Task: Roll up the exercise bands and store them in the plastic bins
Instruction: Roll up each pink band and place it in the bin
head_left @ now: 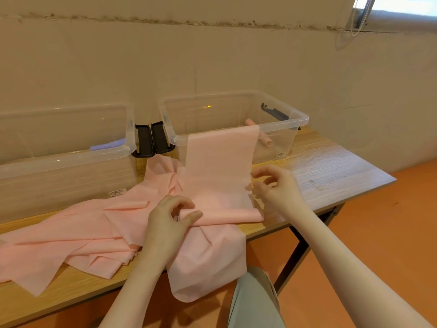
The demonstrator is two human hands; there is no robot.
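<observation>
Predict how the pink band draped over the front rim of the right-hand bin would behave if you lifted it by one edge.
The pink band probably sags limply: it follows the bin rim and creases where the left hand pinches it. It looks thin and light, so it likely lifts easily. Its loose end hangs off the table and may drag.

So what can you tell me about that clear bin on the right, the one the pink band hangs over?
The right bin is a clear plastic tub, open-topped, standing upright on the wooden table near the wall. A black latch sits at its far end and another at its left end. A rolled pink band lies inside. The flat pink band drapes over its front rim.
</observation>
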